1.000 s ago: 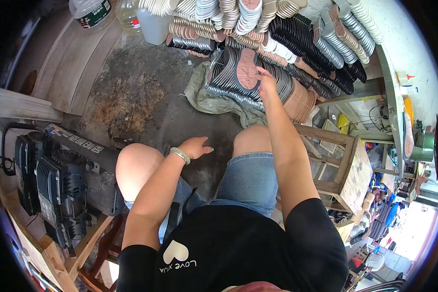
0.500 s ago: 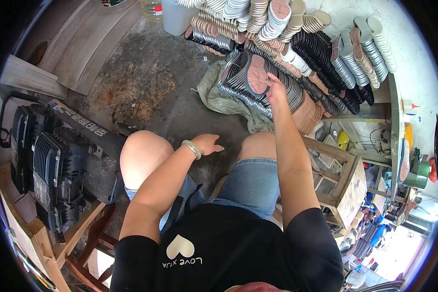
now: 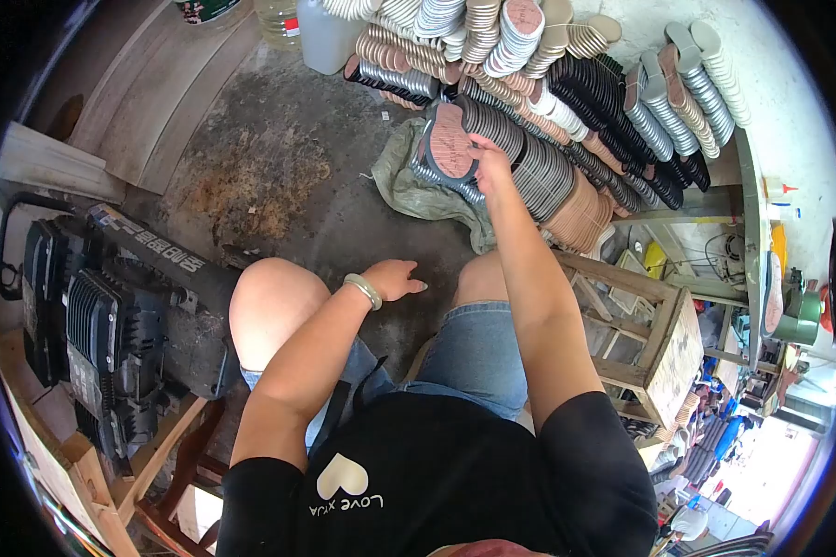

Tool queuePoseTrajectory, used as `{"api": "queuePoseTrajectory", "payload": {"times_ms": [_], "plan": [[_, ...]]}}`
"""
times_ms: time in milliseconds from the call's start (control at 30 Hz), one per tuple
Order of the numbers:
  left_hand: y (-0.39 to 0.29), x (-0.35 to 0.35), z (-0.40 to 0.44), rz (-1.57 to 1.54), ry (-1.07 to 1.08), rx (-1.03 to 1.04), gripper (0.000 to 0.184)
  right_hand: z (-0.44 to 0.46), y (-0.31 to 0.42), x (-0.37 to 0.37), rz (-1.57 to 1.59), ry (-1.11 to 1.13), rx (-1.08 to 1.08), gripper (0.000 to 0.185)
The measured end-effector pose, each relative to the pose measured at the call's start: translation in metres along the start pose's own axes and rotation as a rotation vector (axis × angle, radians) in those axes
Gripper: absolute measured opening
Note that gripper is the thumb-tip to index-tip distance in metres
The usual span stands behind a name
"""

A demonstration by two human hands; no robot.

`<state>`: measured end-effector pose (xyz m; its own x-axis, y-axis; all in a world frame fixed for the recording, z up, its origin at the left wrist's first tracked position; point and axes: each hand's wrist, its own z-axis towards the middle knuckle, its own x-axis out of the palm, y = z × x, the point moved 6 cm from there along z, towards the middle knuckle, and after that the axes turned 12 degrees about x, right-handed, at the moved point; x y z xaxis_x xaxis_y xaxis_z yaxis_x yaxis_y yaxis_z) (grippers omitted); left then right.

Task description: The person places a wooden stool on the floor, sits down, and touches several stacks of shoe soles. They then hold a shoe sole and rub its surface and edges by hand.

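Note:
My right hand [image 3: 490,167] grips the edge of a shoe sole [image 3: 450,141] with a pinkish patterned top and a dark grey rim. The sole is held at the front end of a row of dark grey soles [image 3: 539,176], which lies over a crumpled green-grey sack [image 3: 399,184]. Whether it touches that row I cannot tell. Between my knees, over the floor, my left hand [image 3: 392,278] hovers with nothing in it, thumb and fingers apart. A pale bangle is round that wrist.
Stacked soles in white, tan, silver and black [image 3: 585,102] line the wall. To the right stands a wooden stool [image 3: 664,348]; a black machine [image 3: 107,325] is at the left. A plastic jug [image 3: 330,42] stands on the stained concrete floor [image 3: 269,158].
My right hand has moved left with the sole, toward the front end of the grey row. My left hand has shifted only slightly.

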<state>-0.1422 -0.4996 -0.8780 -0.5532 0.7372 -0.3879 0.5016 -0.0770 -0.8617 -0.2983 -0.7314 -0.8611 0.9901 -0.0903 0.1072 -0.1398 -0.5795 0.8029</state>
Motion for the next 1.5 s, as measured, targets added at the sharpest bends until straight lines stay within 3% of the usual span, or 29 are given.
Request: {"api": "queuePoseTrajectory", "payload": {"times_ms": [433, 533, 633, 667, 900, 1067, 1133, 1200, 1500], "plan": [[0.003, 0.000, -0.002, -0.013, -0.015, -0.009, 0.066, -0.023, -0.003, 0.016, 0.026, 0.040, -0.021, 0.036], [0.002, -0.001, -0.005, -0.026, -0.014, -0.014, 0.067, -0.010, -0.016, 0.011, 0.065, 0.071, 0.055, 0.037], [0.006, 0.000, -0.004, -0.033, -0.008, -0.010, 0.067, -0.025, -0.002, 0.006, -0.078, 0.007, -0.012, 0.038], [0.008, 0.000, -0.005, -0.037, -0.010, -0.021, 0.067, -0.028, 0.000, 0.005, -0.014, 0.078, -0.016, 0.038], [0.015, -0.001, -0.010, -0.060, -0.012, -0.056, 0.067, -0.054, 0.031, -0.064, 0.161, 0.095, 0.020, 0.038], [0.015, -0.004, -0.013, -0.009, 0.012, -0.121, 0.066, -0.066, 0.089, -0.161, 0.253, -0.056, -0.292, 0.043], [0.015, -0.004, -0.013, -0.006, 0.012, -0.121, 0.066, -0.071, 0.103, -0.184, 0.235, -0.076, -0.316, 0.046], [0.017, -0.002, -0.013, -0.003, 0.010, -0.123, 0.066, -0.091, 0.132, -0.189, 0.295, -0.062, -0.479, 0.053], [0.022, 0.009, -0.021, -0.035, 0.012, -0.156, 0.066, -0.070, 0.175, -0.233, 0.079, -0.306, -0.467, 0.056]]}}
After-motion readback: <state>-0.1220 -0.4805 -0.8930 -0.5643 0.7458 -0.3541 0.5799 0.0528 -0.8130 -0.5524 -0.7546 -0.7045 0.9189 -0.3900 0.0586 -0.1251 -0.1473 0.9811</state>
